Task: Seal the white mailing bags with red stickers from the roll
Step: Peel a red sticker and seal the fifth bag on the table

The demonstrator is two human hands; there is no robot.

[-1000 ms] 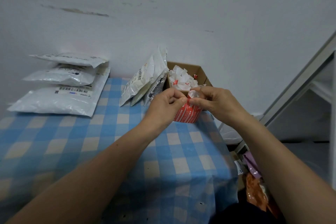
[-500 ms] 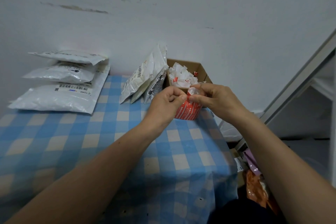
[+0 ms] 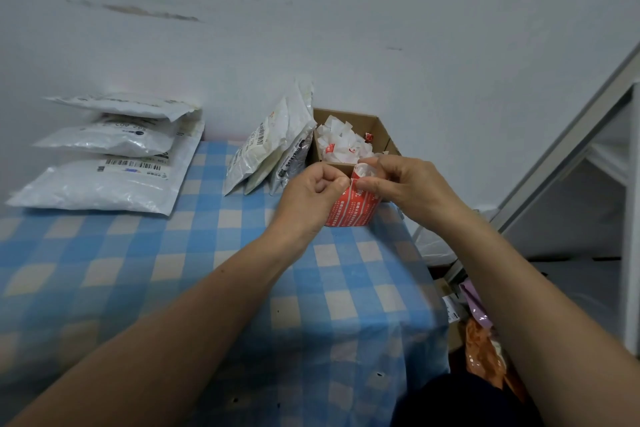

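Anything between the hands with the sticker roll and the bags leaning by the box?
Nothing visible. Left hand and right hand grip the sticker roll beside the leaning bags; only checked cloth between.

Home packing corner — checked tablecloth, stacked mailing bags

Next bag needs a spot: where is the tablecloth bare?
Bare: blue checked tablecloth in front of the stacked white mailing bags, left of the left hand. Crowded: far right, leaning bags, brown cardboard box, red sticker roll.

A blue-checked table carries stacked white mailing bags, leaning bags and a cardboard box.
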